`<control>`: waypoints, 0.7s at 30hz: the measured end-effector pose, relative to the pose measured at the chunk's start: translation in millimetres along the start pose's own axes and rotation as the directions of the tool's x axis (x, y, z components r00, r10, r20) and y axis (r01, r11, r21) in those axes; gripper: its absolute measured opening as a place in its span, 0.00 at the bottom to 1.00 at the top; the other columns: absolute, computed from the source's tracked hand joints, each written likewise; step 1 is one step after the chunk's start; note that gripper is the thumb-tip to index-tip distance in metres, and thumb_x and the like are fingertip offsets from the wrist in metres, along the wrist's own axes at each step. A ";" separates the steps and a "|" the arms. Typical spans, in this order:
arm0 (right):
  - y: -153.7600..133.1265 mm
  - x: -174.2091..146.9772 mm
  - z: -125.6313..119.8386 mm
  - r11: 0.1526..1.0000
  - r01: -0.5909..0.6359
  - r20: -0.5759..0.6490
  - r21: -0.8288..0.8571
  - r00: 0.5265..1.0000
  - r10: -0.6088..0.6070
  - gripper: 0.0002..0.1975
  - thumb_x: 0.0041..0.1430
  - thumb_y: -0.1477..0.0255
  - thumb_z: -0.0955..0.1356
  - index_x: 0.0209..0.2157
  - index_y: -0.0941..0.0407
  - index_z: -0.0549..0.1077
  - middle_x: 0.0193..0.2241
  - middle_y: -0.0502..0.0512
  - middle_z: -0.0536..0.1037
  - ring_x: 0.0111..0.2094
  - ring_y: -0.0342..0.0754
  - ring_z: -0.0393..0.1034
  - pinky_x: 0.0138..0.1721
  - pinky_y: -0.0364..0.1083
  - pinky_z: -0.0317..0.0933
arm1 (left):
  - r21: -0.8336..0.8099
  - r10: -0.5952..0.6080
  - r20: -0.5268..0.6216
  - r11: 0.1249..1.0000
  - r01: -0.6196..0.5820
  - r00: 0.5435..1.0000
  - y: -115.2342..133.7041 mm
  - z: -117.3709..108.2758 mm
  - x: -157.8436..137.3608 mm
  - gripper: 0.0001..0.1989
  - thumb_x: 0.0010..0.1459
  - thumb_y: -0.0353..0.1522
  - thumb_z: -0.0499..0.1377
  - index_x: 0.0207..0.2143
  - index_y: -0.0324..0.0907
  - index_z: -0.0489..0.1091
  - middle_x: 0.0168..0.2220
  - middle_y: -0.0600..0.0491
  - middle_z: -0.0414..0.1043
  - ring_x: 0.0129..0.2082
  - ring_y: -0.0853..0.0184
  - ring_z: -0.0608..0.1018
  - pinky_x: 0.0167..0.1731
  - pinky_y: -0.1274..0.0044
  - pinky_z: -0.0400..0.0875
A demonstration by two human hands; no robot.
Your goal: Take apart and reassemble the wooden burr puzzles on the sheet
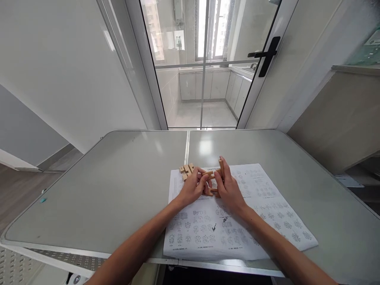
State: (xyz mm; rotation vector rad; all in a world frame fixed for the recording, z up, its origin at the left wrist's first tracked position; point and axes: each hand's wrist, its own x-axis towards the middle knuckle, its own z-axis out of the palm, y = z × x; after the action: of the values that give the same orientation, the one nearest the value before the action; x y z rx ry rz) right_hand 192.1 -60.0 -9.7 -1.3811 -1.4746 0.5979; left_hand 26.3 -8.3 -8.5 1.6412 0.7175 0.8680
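My left hand [192,187] is closed, pinching a notched wooden puzzle piece [209,174] between thumb and fingertips. Close on its right, my right hand [230,190] grips an upright wooden puzzle piece [221,164], its fingers partly hidden behind it. The two pieces meet or nearly meet; I cannot tell whether they interlock. Below them, between the hands, more notched wood [211,191] shows, partly covered by the fingers. Just beyond my left hand, several small wooden puzzle pieces [186,170] lie grouped at the top left of a printed instruction sheet [208,229].
The sheet, covered with small diagrams, lies on a grey-green table [118,190] with a metal seam. Past the table's far edge stands a glass door [204,91] with a black handle [268,55]. A small turquoise object [43,200] lies near the left edge.
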 end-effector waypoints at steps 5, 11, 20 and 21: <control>-1.1 0.8 1.2 0.999 -0.018 0.011 0.034 1.000 0.018 0.32 0.77 0.57 0.58 0.76 0.50 0.48 0.30 0.50 0.75 0.23 0.47 0.67 0.24 0.45 0.68 | 0.006 0.011 -0.003 1.000 -0.011 1.000 2.3 1.3 0.2 0.18 0.73 0.49 0.53 0.41 0.45 0.58 0.28 0.58 0.73 0.20 0.71 0.74 0.23 0.78 0.70; 5.1 1.0 2.6 1.000 0.015 0.034 0.005 0.999 -0.015 0.30 0.77 0.57 0.55 0.75 0.50 0.52 0.42 0.59 0.80 0.23 0.46 0.70 0.23 0.45 0.69 | 0.058 0.006 0.001 0.998 -0.006 1.000 2.0 0.9 -1.0 0.18 0.73 0.49 0.52 0.41 0.44 0.59 0.27 0.57 0.74 0.21 0.71 0.77 0.23 0.79 0.70; 8.8 1.5 -1.1 0.997 -0.013 0.103 0.071 0.995 0.005 0.31 0.78 0.57 0.55 0.76 0.49 0.49 0.56 0.64 0.77 0.30 0.48 0.77 0.27 0.46 0.74 | 0.086 0.021 0.017 0.996 -0.023 1.000 6.4 2.6 -3.1 0.16 0.74 0.47 0.52 0.41 0.44 0.60 0.29 0.56 0.75 0.22 0.72 0.76 0.23 0.79 0.71; 8.0 1.9 -2.0 0.997 -0.009 0.105 0.073 0.994 0.001 0.31 0.78 0.57 0.55 0.76 0.49 0.49 0.55 0.63 0.79 0.30 0.48 0.77 0.27 0.46 0.74 | 0.090 0.027 0.017 0.996 -0.028 0.999 7.2 2.9 -3.3 0.16 0.74 0.47 0.52 0.41 0.44 0.60 0.29 0.56 0.75 0.22 0.72 0.76 0.24 0.79 0.71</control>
State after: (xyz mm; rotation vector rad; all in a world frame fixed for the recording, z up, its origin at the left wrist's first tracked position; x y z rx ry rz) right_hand 197.7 -56.8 -15.3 -1.3138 -1.5172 0.7309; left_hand 27.0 -14.2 -2.5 1.7396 0.7338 0.8518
